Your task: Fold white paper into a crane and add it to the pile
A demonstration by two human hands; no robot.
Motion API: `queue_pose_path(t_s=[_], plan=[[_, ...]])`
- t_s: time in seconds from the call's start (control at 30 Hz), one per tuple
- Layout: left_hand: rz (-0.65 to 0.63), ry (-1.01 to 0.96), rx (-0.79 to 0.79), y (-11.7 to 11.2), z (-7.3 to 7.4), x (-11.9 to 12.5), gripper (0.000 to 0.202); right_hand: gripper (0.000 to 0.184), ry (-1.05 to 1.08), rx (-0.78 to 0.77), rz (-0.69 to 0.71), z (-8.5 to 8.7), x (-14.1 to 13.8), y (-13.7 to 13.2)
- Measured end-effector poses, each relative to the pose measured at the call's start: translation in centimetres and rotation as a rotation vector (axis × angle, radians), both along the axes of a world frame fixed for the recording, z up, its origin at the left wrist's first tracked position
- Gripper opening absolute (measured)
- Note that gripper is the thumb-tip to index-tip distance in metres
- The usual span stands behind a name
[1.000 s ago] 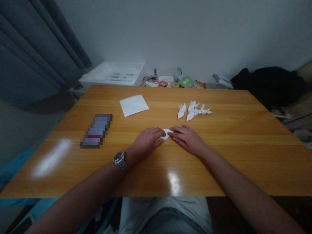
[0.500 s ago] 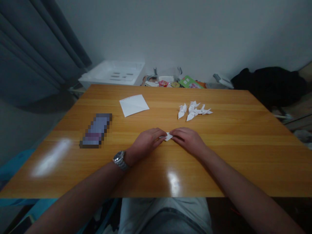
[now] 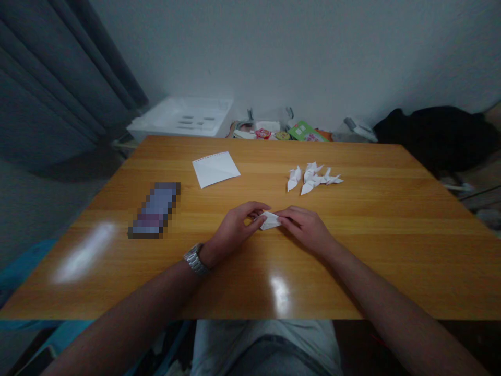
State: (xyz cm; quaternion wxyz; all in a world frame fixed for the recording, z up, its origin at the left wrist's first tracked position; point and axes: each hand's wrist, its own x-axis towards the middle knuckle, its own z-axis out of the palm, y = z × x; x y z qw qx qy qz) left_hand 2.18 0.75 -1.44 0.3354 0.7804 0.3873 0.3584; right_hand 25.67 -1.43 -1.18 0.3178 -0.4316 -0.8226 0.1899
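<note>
A small folded piece of white paper [image 3: 270, 221] is held between my two hands, low over the middle of the table. My left hand [image 3: 241, 221], with a metal watch [image 3: 196, 259] on its wrist, pinches the left side, thumb in front and forefinger arched behind. The right edge is gripped by the thumb and fingers of my right hand [image 3: 305, 223]. Beyond my right hand, several folded white paper cranes [image 3: 312, 180] lie in a cluster. A flat sheet of white paper [image 3: 216, 169] with a perforated edge rests further back to the left.
The wooden table [image 3: 376, 219] reaches out to both sides. On its left lies a blurred-out phone-like device [image 3: 155, 210]. Past the far edge are a white plastic tray [image 3: 183, 117], a green packet [image 3: 307, 131] and a black cloth-like heap [image 3: 434, 136].
My left fingers have lifted and spread slightly, and more of the folded paper shows. My right hand has shifted a little to the right, keeping hold of its edge.
</note>
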Motion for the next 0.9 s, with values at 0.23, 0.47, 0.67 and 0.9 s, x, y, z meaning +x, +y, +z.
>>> queue_pose_path(t_s=[0.23, 0.47, 0.67, 0.9], plan=[[0.041, -0.023, -0.087, -0.1, 0.3, 0.2, 0.019, 0.024, 0.029, -0.036, 0.021, 0.1, -0.3, -0.2], [0.041, 0.016, -0.083, 0.0, 0.1, 0.0, 0.016, 0.02, 0.096, -0.19, -0.009, -0.1, -0.7, -0.3], [0.042, -0.044, -0.122, 0.0, -0.2, 0.4, 0.016, 0.02, 0.196, -0.334, -0.081, -0.1, -1.1, -0.5], [0.014, -0.195, -0.312, 0.0, -0.7, 0.6, 0.033, 0.026, 0.456, -0.483, -0.192, -0.2, -1.4, -0.3]])
